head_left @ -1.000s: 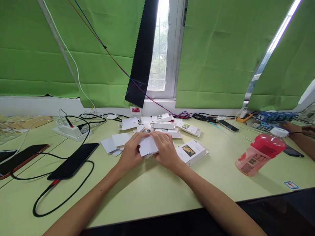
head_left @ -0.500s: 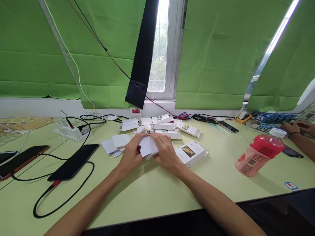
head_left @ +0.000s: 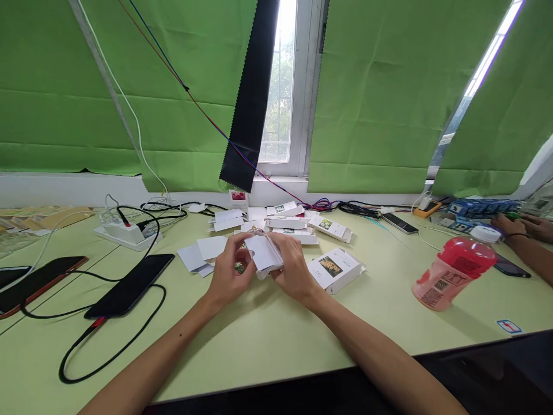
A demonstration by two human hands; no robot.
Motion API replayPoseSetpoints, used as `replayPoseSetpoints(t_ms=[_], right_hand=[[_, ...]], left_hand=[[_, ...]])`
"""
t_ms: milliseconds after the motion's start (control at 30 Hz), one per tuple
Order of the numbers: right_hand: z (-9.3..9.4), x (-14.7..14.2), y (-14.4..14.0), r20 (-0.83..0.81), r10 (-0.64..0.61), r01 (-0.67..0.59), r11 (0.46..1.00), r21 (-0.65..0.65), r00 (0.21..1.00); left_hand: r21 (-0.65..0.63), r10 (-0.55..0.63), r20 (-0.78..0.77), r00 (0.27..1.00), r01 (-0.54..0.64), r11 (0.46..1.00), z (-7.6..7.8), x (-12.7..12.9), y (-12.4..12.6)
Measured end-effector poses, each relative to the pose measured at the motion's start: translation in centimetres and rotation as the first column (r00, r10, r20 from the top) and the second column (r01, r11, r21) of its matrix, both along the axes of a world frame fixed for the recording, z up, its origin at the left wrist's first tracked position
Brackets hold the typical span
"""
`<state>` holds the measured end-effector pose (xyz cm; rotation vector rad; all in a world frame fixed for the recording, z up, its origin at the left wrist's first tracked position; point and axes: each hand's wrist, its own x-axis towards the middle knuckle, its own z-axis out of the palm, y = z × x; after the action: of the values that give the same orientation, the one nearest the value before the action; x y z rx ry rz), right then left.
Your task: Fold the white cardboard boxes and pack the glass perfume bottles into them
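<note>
Over the table, my right hand (head_left: 294,266) grips a small white box (head_left: 264,255) by its right side, with clear plastic along its lower edge. On the box's left, my left hand (head_left: 231,271) is closed in a pinch. A small shiny, greenish-gold thing (head_left: 239,267) shows between its thumb and fingers, too small to name. Silvery or gold metal (head_left: 258,230) glints at the top of the white box, near both hands' fingertips. Just right of my right hand lies a white carton (head_left: 337,268) with a brown picture on it.
Behind my hands lie several white cartons (head_left: 290,222), with flat white card pieces (head_left: 211,249) to their left. A phone (head_left: 129,286) on a cable and a power strip (head_left: 129,230) are at left. A pink drink bottle (head_left: 453,271) stands at right, near another person's hands (head_left: 522,226).
My left hand has drawn slightly left, off the white box, and its fingers have curled round the small shiny thing. The box has tilted, showing more of its front. The other person's hands shifted slightly.
</note>
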<state>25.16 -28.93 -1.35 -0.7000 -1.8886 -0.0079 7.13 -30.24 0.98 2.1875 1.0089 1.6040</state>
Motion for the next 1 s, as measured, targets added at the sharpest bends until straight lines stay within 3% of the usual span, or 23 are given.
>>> replayPoseSetpoints(t_ms=[500, 1000], right_hand=[[-0.24, -0.01, -0.13, -0.12, 0.001, -0.006, 0.999, -0.047, 0.993], [-0.56, 0.08, -0.01, -0.138, -0.052, 0.041, 0.996, -0.085, 0.989]], left_hand=[[0.004, -0.041, 0.034, 0.999, 0.041, 0.999, -0.62, 0.3, -0.11], [0.097, 0.003, -0.152, 0.988, 0.012, 0.995, -0.45, 0.28, 0.02]])
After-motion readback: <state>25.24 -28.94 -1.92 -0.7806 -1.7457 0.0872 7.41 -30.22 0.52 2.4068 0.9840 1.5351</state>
